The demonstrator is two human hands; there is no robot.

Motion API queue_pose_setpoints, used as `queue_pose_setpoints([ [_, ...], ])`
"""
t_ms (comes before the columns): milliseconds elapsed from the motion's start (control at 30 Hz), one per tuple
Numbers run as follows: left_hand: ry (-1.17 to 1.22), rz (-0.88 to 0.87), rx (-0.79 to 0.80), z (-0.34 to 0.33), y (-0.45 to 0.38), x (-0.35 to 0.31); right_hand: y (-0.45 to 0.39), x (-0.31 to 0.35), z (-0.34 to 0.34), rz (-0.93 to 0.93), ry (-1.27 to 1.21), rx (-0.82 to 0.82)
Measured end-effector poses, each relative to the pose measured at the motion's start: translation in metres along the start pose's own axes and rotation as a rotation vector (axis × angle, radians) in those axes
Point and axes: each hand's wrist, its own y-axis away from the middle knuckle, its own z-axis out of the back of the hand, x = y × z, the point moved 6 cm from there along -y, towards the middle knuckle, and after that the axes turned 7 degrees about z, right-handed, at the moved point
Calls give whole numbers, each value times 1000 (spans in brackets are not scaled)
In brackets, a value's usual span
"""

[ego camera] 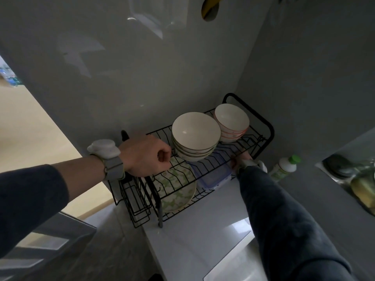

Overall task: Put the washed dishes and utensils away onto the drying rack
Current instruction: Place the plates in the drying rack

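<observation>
Drying rack (205, 159): black wire, two tiers, standing on the white worktop (203, 230) in the corner of the grey walls. Judged stiff and light in itself, but top-heavy as loaded; best taken by the upper frame rails at both ends.

Upper tier: stack of white bowls (195, 136); beside it, touching or nearly so, a second stack of red-trimmed bowls (232, 122). Ceramic, judged heavy, glossy and breakable; a jolt could slide them on the wires.

Lower tier: green-patterned plate (176, 189) lying flat; clear lidded container (211, 175) beside it, judged light plastic.

Side basket (136, 201): wire, hung on the left end; contents not discernible.

Left hand (146, 157): forearm reaching in level, fingers curled at the rack's left top rail, apparently gripping it; a wrist-worn device sits on a strap.

Right hand (242, 160): arm extended, largely hidden by its sleeve; fingers at the front right rail, hold cannot be told.
</observation>
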Motion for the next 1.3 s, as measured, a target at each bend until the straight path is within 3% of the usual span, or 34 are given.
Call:
queue_pose_setpoints([
  [100,-3,6,9,-1,0,0,17,5,8,-33,20,-85],
  [367,1,8,1,0,1,-1,34,0,23,-43,168,18],
  [733,-13,2,-2,0,1,0,26,-14,40,-55,0,-37],
  [1100,2,7,16,-3,-1,2,17,-18,44,-53,284,-181],
  [1167,6,10,14,-3,0,3,17,-18,49,-102,440,-209],
  [1300,-4,17,12,-4,0,4,33,-2,45,36,489,-89],
])
